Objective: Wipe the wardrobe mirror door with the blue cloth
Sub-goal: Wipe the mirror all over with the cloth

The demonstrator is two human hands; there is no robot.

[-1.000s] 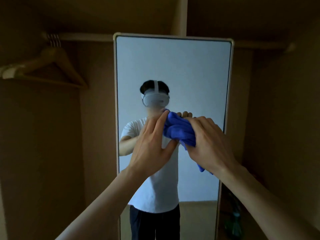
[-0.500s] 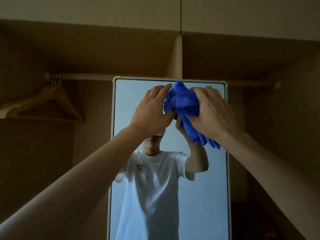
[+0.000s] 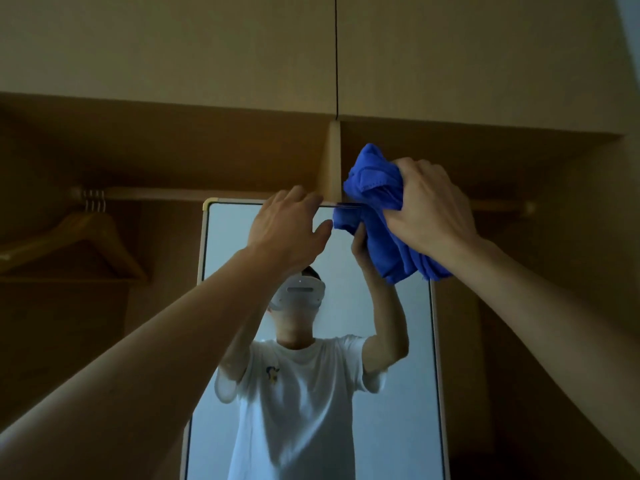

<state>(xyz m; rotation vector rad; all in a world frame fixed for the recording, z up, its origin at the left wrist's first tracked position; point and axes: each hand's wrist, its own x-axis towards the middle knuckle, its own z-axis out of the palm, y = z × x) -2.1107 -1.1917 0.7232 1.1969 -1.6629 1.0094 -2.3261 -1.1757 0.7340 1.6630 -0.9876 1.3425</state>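
The right grip clutches the cloth at the top of the mirror. The left grip curls over its edge.

Dim view into an open wooden wardrobe. In the left bay, a pale hanging rail runs across just under the top board. A cluster of metal hooks loops over it, and a wooden coat hanger hangs below them. How many hangers are stacked there is unclear. A narrow upright divider panel splits the wardrobe into two bays. A second rail crosses the darker right bay. Above, two beige cupboard doors meet at a thin dark seam.
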